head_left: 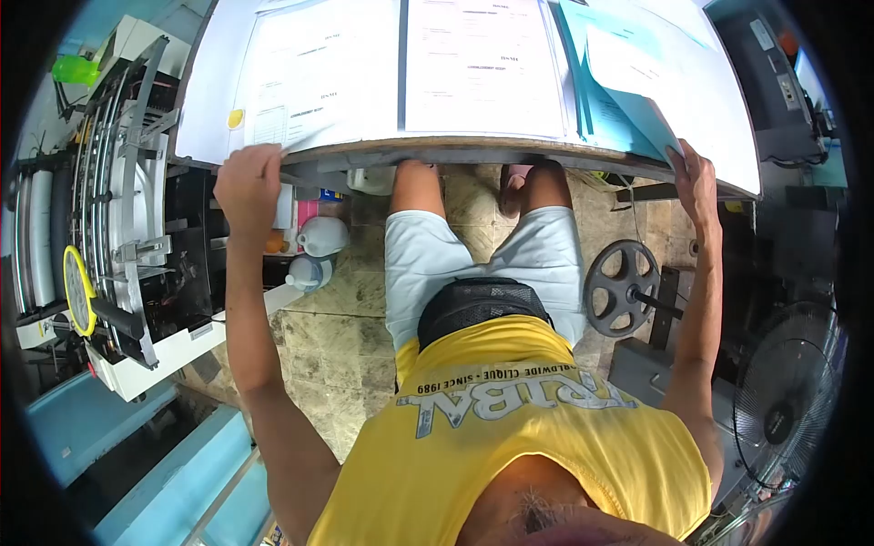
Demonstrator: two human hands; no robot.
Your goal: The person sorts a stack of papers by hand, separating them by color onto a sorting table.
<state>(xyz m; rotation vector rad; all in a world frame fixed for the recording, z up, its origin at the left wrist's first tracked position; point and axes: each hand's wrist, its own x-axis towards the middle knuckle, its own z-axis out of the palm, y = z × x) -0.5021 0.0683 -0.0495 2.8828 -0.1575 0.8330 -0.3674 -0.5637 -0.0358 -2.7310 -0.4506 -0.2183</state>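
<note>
My left hand (249,189) is closed at the front edge of the white table (205,118), near the lower corner of a stack of printed forms (314,64). What its fingers hold, if anything, is hidden. My right hand (695,185) pinches the near corner of a teal paper sheet (663,127), which is bent up from the pile at the right. White sheets (628,55) lie over part of that teal pile. A second stack of printed forms (487,68) lies in the middle, touched by neither hand.
A small yellow object (236,119) lies on the table's left side. Under the table are white plastic jugs (322,236) and a black weight plate (623,288). A fan (783,409) stands at the right; a metal-railed machine (127,209) is at the left.
</note>
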